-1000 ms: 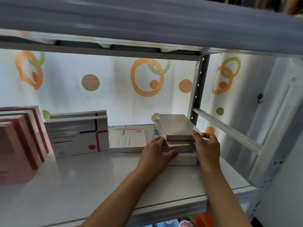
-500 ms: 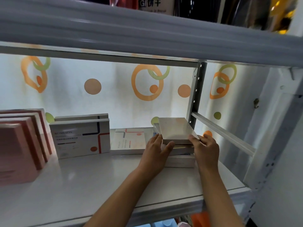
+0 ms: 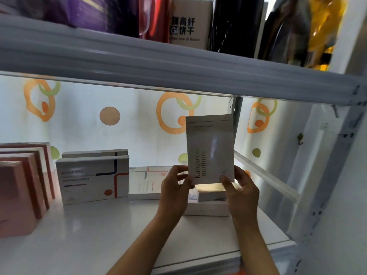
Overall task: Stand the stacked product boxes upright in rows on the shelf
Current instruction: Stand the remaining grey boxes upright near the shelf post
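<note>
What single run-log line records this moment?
hands: left hand + right hand pinch grey box | box: upright, lifted | stack: still flat

The glossy white metal shelf [image 3: 95, 235] carries several groups of boxes. At its left end a row of salmon-pink cardboard boxes [image 3: 21, 187] stands upright, one behind another. Just to their right two white cardboard boxes with red and navy lines [image 3: 92, 178] stand upright in a row, front faces toward the camera. Beside these a flat white box with faint coloured lines [image 3: 148, 182] lies on its back. Right of that, a short stack of pale flat boxes [image 3: 208, 203] lies on the shelf near the grey side rail.
</note>
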Motion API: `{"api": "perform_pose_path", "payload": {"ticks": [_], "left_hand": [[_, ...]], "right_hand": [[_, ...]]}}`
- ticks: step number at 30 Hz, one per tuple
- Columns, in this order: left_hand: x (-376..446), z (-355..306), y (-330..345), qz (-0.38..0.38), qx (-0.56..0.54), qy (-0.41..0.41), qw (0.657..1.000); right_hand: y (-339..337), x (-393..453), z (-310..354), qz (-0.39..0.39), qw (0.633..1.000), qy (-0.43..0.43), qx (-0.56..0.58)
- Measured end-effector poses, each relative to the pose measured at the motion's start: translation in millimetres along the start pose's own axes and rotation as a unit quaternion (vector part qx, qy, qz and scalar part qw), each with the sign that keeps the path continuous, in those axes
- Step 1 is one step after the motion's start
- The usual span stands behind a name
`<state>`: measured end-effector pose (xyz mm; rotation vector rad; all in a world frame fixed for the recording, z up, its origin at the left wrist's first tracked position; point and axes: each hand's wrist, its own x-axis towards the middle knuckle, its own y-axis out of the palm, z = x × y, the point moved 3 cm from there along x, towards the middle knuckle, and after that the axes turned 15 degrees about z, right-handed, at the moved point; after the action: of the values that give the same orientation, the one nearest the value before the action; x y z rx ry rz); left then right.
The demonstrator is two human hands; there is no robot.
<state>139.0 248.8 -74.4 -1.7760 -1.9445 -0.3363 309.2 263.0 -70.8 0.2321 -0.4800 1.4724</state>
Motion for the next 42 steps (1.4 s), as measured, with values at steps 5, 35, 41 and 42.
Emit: {"api": "perform_pose_path", "payload": {"ticks": [5, 35, 41, 42], "left_hand": [[-1.5, -4.9, -0.3, -0.013, 0.026, 0.011, 1.0], [-6.3, -18.3, 3.7, 0.011, 0.056, 0.024, 0.998], [-27.5, -43.3, 5.0, 0.043, -0.004, -0.001, 0.999], [-36.4, -49.9, 7.9, 0.051, -0.02, 0.001, 0.998]], "right_hand": [[0.8, 0.5, -3.0, -0.005, 1.0, 0.003, 0.0], [0.2, -2.8, -3.2, -0.058, 0.998, -0.003, 0.007], [-7.1, -36.4, 23.7, -0.034, 0.999, -0.009, 0.034], [-9.4, -40.8, 28.6, -0.027, 0.999, -0.008, 0.036]]}}
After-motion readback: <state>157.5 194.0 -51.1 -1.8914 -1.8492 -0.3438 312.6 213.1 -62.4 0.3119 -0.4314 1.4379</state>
